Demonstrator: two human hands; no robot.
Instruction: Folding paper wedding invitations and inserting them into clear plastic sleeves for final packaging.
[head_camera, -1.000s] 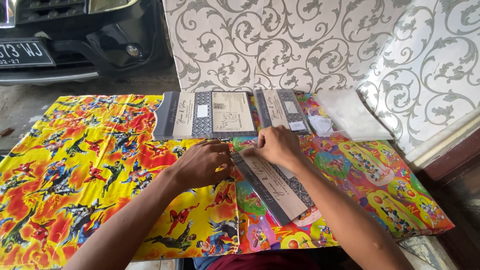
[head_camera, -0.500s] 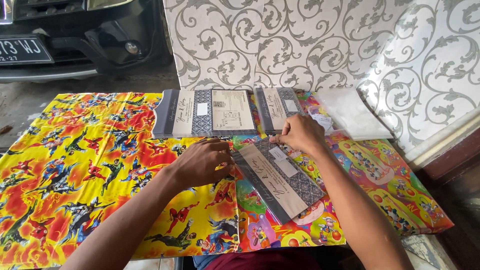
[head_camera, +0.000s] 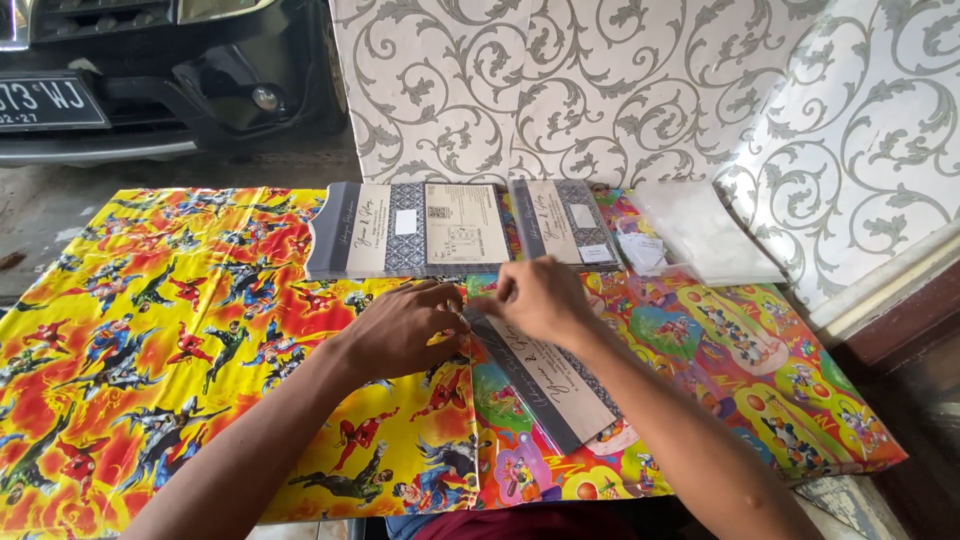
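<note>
A long folded card (head_camera: 556, 385), cream and dark grey with a patterned band, lies slanted on the colourful cartoon-print cloth (head_camera: 160, 340). My left hand (head_camera: 405, 325) rests on the cloth with its fingertips at the card's upper end. My right hand (head_camera: 532, 297) pinches that same upper end of the card, fingers closed on its edge. Both hands meet there, almost touching each other.
An unfolded card stack (head_camera: 410, 228) and a narrower folded stack (head_camera: 565, 220) lie at the cloth's far edge. Clear plastic sleeves (head_camera: 705, 232) and small white labels (head_camera: 640, 250) sit to their right. A patterned wall panel (head_camera: 600, 90) stands behind; a parked car's bumper (head_camera: 120, 90) at far left.
My right hand moved from the card's far right corner back left to its upper end beside the left hand. The card now looks folded narrower. The left hand barely moved.
</note>
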